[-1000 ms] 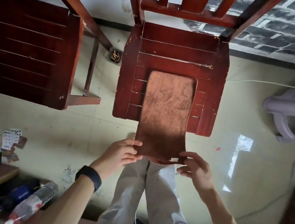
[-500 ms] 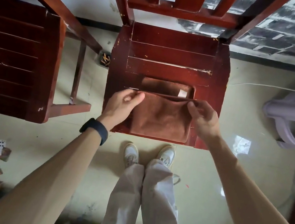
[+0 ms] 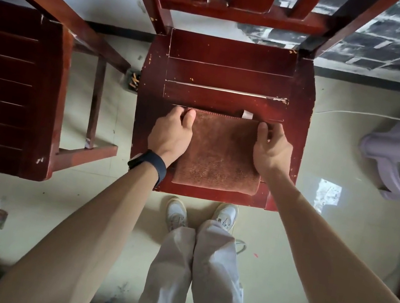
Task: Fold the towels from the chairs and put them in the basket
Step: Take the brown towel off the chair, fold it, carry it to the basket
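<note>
Since half a second ago both hands have carried the near half of the towel [image 3: 219,154] further back, so the top layer now covers the lower one and only a small white tag [image 3: 247,114] sticks out past the far edge. The towel, brown and folded in two, lies flat on the front part of the chair [image 3: 228,76] seat, with its fold toward the person. The left hand [image 3: 171,133], with a black wristband [image 3: 150,164], grips the far left corner, thumb on top and fingers curled. The right hand [image 3: 270,150] grips the far right corner the same way. A second chair [image 3: 11,91] stands to the left, a pale plastic stool [image 3: 392,158] to the right.
</note>
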`<state>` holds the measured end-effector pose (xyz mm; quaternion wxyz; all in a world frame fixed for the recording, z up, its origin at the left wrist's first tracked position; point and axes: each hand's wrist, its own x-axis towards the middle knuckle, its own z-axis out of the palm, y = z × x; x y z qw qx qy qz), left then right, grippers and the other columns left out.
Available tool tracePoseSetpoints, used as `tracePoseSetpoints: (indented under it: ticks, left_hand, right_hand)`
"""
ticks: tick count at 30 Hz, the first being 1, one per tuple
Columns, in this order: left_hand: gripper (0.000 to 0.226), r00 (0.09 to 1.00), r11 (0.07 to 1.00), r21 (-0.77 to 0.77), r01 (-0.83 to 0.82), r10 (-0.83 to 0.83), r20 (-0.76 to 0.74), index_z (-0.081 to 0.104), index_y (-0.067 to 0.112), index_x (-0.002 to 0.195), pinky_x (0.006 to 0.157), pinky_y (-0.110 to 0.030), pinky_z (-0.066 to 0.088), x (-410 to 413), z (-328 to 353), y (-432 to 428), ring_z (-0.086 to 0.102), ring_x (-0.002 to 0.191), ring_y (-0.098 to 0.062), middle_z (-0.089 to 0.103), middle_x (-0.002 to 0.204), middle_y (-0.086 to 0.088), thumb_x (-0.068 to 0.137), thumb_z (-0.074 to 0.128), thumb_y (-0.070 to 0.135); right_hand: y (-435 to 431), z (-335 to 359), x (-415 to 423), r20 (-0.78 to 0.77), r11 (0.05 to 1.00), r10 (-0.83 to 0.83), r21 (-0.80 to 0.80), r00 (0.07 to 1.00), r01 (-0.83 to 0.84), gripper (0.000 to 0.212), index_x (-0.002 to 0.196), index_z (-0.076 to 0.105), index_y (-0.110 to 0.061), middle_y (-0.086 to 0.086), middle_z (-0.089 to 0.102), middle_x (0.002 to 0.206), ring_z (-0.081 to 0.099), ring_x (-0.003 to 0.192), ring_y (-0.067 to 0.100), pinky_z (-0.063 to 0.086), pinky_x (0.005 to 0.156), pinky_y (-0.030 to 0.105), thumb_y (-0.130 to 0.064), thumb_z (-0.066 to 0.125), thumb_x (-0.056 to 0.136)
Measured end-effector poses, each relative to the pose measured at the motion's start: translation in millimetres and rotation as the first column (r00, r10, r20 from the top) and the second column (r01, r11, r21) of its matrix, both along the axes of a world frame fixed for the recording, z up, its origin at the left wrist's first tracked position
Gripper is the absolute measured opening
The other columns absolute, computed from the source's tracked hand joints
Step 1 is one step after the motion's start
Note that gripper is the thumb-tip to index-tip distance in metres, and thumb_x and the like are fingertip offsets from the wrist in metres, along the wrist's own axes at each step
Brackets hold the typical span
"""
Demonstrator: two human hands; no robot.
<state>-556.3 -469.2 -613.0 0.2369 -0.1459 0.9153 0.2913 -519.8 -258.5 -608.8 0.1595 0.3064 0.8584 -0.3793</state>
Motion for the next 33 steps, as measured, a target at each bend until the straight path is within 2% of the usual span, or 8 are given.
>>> tracePoseSetpoints:
  ticks: [6,13,18,21,24,27,30,33]
  left_hand:
    - [0.037,0.997,0.986,-0.154,0.066,-0.069,-0.02,0.053,0.013,0.117,0.067,-0.039,0.04,4.2,7.6,9.5,0.064,0.098,-0.044,0.07,0.107,-0.018,0.104,0.035,0.043]
    - [0.037,0.988,0.96,-0.264,0.095,-0.123,-0.09,0.049,0.014,0.118,0.061,-0.036,0.036,5.2,11.6,8.9,0.067,0.087,-0.042,0.071,0.098,-0.014,0.103,0.038,0.047]
    - [0.042,0.957,0.935,-0.323,0.144,-0.215,-0.195,0.05,0.015,0.125,0.06,-0.037,0.041,18.8,11.2,-0.6,0.064,0.092,-0.036,0.063,0.112,-0.012,0.1,0.039,0.047]
    - [0.049,0.874,0.878,-0.396,0.267,-0.394,-0.285,0.051,0.015,0.137,0.09,-0.046,0.047,42.2,10.6,-1.6,0.053,0.117,-0.033,0.054,0.135,-0.013,0.096,0.045,0.042]
    - [0.061,0.787,0.821,-0.369,0.436,-0.547,-0.286,0.035,0.017,0.153,0.118,-0.051,0.023,60.1,10.6,10.5,0.027,0.148,-0.027,0.029,0.161,-0.006,0.097,0.043,0.04]
    - [0.065,0.769,0.774,-0.367,0.515,-0.607,-0.199,0.018,0.024,0.158,0.121,-0.055,0.011,63.3,-2.4,20.8,0.006,0.154,-0.024,0.009,0.167,-0.001,0.1,0.038,0.045]
    - [0.066,0.777,0.765,-0.384,0.517,-0.607,-0.164,0.014,0.03,0.159,0.12,-0.058,0.012,60.3,-18.9,14.4,0.002,0.154,-0.025,0.004,0.167,-0.001,0.1,0.033,0.053]
    - [0.068,0.761,0.751,-0.396,0.528,-0.625,-0.172,0.011,0.031,0.159,0.12,-0.058,0.011,61.5,-28.7,7.8,-0.001,0.154,-0.026,0.002,0.167,-0.005,0.099,0.032,0.056]
  right_hand:
    - [-3.9,-4.4,1.7,-0.022,0.994,0.004,0.11,1.0,-0.002,0.036,0.109,0.056,-0.016,0.011,0.073,0.096,0.066,0.089,0.036,0.048,0.073,0.036,-0.048,0.04,0.104]
    - [-8.0,-5.8,2.8,0.007,0.969,0.028,0.246,1.0,-0.029,0.036,0.109,0.049,-0.02,0.007,0.071,0.095,0.066,0.088,0.037,0.043,0.07,0.037,-0.055,0.04,0.101]
    - [-1.1,-0.9,13.0,-0.004,0.95,-0.155,0.272,0.988,0.15,0.045,0.099,0.044,-0.021,0.006,0.059,0.102,0.051,0.089,0.029,0.039,0.079,0.038,-0.066,0.042,0.096]
    - [-6.5,1.9,35.4,-0.184,0.919,0.022,0.39,0.983,0.053,0.039,0.101,0.051,-0.01,0.015,0.057,0.102,0.053,0.095,0.036,0.044,0.085,0.046,-0.049,0.046,0.099]
    - [-27.1,3.4,55.2,-0.215,0.85,0.334,0.489,0.918,-0.195,0.034,0.126,0.059,-0.014,0.009,0.057,0.136,0.051,0.126,0.031,0.041,0.1,0.045,-0.033,0.051,0.099]
    - [-36.8,-8.8,52.6,-0.111,0.756,0.548,0.49,0.829,-0.434,0.053,0.153,0.04,-0.018,0.003,0.031,0.164,0.022,0.154,0.021,0.022,0.12,0.051,-0.034,0.041,0.103]
    - [-26.7,-25.1,46.6,-0.005,0.706,0.6,0.475,0.8,-0.526,0.061,0.161,0.02,-0.022,0.0,0.013,0.169,0.006,0.156,0.017,0.01,0.123,0.058,-0.044,0.032,0.106]
    - [-18.6,-33.6,51.0,0.014,0.71,0.573,0.491,0.819,-0.505,0.069,0.162,0.013,-0.022,-0.001,0.007,0.17,0.0,0.156,0.016,0.003,0.123,0.059,-0.053,0.034,0.103]
